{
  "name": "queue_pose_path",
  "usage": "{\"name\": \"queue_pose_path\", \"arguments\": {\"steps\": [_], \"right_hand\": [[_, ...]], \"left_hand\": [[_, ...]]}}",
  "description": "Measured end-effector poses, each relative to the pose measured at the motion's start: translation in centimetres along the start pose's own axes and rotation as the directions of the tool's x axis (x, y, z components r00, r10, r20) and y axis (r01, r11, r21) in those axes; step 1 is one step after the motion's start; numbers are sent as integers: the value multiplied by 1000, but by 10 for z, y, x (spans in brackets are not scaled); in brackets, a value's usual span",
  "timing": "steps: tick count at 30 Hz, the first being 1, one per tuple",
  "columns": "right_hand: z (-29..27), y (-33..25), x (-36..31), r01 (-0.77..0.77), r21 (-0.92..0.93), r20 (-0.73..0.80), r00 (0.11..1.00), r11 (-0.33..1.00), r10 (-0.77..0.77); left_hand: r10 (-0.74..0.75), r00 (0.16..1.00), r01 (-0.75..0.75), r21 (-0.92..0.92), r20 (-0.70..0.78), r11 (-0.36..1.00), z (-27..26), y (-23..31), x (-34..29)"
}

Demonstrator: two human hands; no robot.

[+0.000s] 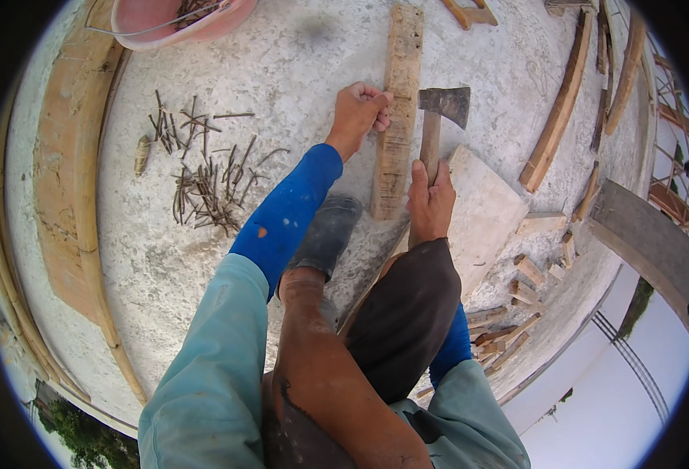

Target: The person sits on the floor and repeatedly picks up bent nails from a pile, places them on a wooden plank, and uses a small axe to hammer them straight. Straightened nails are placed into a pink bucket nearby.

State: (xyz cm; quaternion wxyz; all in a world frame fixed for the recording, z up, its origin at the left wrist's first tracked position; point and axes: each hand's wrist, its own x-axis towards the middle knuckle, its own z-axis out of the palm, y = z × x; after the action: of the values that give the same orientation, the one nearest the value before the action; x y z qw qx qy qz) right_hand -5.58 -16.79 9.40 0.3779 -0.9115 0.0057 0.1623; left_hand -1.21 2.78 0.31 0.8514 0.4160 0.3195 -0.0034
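Observation:
A hatchet [431, 139] with a dark metal head and wooden handle is gripped in my right hand [431, 199], its blade pointing right. My left hand [360, 113] is closed in a pinch at the left edge of a worn wooden plank [397, 168]; whatever the fingertips hold, if anything, is too small to make out. The plank lies on the concrete, running away from me, with the hatchet head just to its right. Left of my left arm is a loose heap of rusty nails [210, 191], with more nails [176, 125] scattered beyond it.
A pink bucket [184, 30] with a wire handle stands at the far left. Bamboo poles and a board [63, 180] line the left. To the right lie a pale flat slab [477, 215], small wood offcuts [528, 270] and long timbers [561, 105]. My booted foot [325, 234] rests near the plank.

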Motion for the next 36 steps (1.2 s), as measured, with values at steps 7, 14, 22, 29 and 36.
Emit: {"name": "queue_pose_path", "arguments": {"steps": [7, 14, 22, 29, 36], "right_hand": [[13, -29, 11, 125, -452, 20, 991, 883, -131], [-3, -42, 10, 228, -202, -65, 967, 952, -246], [9, -42, 12, 237, -344, 32, 970, 908, -241], [11, -34, 20, 203, -529, 106, 979, 824, -173], [6, -25, 8, 231, -376, -10, 967, 898, -253]], "left_hand": [[4, 1000, -4, 1, 20, 1000, -3, -2, 2], [18, 1000, -18, -1, -8, 1000, -1, -4, 3], [52, 998, -52, 9, -30, 999, -2, 0, 2], [10, 999, -8, 55, -36, 998, 2, 1, 1], [41, 999, -41, 16, -34, 999, 2, -1, -2]]}}
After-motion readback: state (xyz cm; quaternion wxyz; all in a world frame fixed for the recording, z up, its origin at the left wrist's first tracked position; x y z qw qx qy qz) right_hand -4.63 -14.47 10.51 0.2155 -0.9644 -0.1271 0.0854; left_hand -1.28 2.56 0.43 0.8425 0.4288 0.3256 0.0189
